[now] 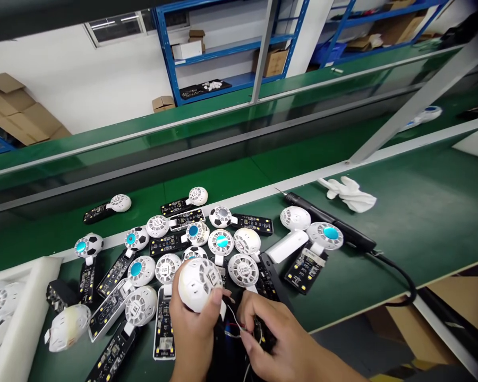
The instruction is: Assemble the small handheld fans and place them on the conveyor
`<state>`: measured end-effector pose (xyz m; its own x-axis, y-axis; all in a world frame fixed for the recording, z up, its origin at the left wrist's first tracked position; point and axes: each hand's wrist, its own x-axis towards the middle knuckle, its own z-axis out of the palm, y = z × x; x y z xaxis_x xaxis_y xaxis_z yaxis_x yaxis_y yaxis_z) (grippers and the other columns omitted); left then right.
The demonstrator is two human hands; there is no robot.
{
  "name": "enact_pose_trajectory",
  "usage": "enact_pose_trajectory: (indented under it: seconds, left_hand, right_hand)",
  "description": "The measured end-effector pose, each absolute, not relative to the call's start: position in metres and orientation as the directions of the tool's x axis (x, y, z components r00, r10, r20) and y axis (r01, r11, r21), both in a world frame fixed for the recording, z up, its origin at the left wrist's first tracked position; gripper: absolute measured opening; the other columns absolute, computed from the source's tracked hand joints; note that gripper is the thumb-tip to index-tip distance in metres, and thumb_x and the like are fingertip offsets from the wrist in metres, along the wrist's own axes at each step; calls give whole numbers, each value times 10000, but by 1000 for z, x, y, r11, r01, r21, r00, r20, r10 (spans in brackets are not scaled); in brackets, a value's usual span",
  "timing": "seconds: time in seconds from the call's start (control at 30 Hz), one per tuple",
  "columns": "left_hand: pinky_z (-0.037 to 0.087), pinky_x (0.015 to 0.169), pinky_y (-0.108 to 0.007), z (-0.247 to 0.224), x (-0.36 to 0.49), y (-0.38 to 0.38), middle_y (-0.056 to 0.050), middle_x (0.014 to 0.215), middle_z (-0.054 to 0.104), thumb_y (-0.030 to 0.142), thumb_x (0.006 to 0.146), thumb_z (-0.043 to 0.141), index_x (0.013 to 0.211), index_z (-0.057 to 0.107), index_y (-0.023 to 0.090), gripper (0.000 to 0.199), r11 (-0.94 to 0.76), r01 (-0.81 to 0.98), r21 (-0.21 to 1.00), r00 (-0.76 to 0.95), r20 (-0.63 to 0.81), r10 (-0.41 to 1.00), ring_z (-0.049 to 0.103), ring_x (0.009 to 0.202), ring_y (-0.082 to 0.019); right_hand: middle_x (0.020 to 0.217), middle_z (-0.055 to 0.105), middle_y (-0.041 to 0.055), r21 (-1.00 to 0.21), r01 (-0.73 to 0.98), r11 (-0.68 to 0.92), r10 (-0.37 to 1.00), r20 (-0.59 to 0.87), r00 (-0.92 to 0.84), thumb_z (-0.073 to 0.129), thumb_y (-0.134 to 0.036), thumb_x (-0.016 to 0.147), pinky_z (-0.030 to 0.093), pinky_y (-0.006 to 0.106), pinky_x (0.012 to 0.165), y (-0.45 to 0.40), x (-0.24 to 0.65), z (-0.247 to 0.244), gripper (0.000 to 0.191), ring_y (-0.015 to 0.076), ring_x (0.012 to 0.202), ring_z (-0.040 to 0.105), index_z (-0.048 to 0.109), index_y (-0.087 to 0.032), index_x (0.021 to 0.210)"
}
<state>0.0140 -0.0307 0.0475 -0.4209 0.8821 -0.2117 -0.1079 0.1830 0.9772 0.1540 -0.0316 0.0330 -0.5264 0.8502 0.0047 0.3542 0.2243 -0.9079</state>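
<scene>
My left hand [195,334] is shut on a white ball-shaped fan housing [197,284], with its perforated side facing up. My right hand [279,339] pinches thin coloured wires [235,321] that run from near the housing over a dark circuit board [258,331]. Several white fan heads with black circuit-board handles [163,254] lie spread on the green bench mat [382,265] just beyond my hands. Some have blue centres, and some have football patterns. A black corded soldering iron [326,223] lies to the right of the pile, next to a crumpled white glove [348,193].
A white tray [24,313] holding more fan parts sits at the left edge of the bench. A green conveyor belt [183,180] runs behind the bench. Blue shelving [223,53] with cardboard boxes stands beyond it, and a grey metal strut [418,101] rises at the right.
</scene>
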Motion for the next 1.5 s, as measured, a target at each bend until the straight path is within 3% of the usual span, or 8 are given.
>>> enact_pose_trajectory:
  seconds: [0.27, 0.43, 0.6, 0.83, 0.93, 1.13, 1.23, 1.5]
  left_hand:
    - [434, 847, -312, 42, 18, -20, -76, 1008, 626, 502, 775, 543, 1200, 425, 162, 557, 308, -137, 941, -180, -330, 927, 575, 945, -206]
    - [341, 1012, -306, 41, 16, -30, -111, 1329, 466, 530, 787, 516, 1367, 219, 217, 723, 334, -230, 914, -151, -373, 915, 410, 1242, -211]
    - [380, 989, -298, 42, 15, -31, -109, 1354, 446, 517, 817, 470, 1409, 117, 182, 767, 378, -116, 919, -115, -390, 914, 277, 1319, -202]
    - [365, 993, -454, 35, 3, -46, -109, 1327, 478, 521, 728, 573, 1259, 483, 214, 620, 191, 171, 966, -125, -171, 977, 453, 1199, -298]
    - [380, 967, -490, 29, -6, -53, -142, 1271, 528, 415, 610, 712, 1253, 486, 188, 718, 148, 381, 913, -106, -116, 988, 463, 1180, -350]
    - [339, 1019, -464, 19, -11, -56, -144, 1319, 479, 410, 835, 440, 1335, 348, 151, 570, 220, 483, 847, -232, -118, 965, 419, 1234, -279]
    - [300, 1054, -440, 8, -14, -62, -149, 1396, 371, 365, 884, 358, 1359, 282, 106, 546, 211, 572, 793, -228, -93, 969, 325, 1293, -246]
    - [354, 1025, -414, -19, -24, -80, -159, 1427, 302, 359, 919, 292, 1395, 154, 117, 552, 128, 679, 723, -208, 23, 978, 315, 1294, -231]
  right_hand:
    - [494, 409, -68, -936, 344, -82, 902, -217, -374, 756, -496, 569, 270, 219, 461, -8, 146, 47, 445, 92, 486, 364, 433, -191, 533]
    - [464, 427, -73, -956, 205, -211, 876, -278, -395, 693, -450, 672, 313, 214, 452, -5, 147, 47, 335, 92, 448, 417, 499, -186, 602]
    - [582, 553, -24, -961, 215, -171, 861, -252, -441, 717, -353, 661, 390, 222, 518, -11, 156, 51, 233, 117, 536, 509, 571, -173, 638]
    - [504, 533, -30, -936, 183, -301, 833, -352, -428, 558, -426, 784, 408, 225, 501, -2, 156, 58, 295, 119, 471, 542, 532, -172, 638]
    - [619, 558, -18, -963, 172, -207, 780, -269, -564, 483, -325, 833, 444, 231, 568, 9, 149, 69, 228, 129, 591, 580, 514, -180, 660]
    - [611, 559, 7, -791, 478, 382, 795, 18, -606, 417, -115, 833, 416, 273, 622, 21, 133, 88, 261, 139, 596, 514, 568, -171, 628]
    - [799, 598, 52, -706, 434, 560, 749, 207, -629, 490, -113, 813, 422, 298, 718, 20, 128, 76, 189, 174, 778, 526, 637, -166, 707]
    - [869, 569, 64, -598, 452, 662, 673, 209, -709, 506, -139, 776, 397, 360, 773, -1, 117, 57, 104, 202, 849, 457, 608, -146, 757]
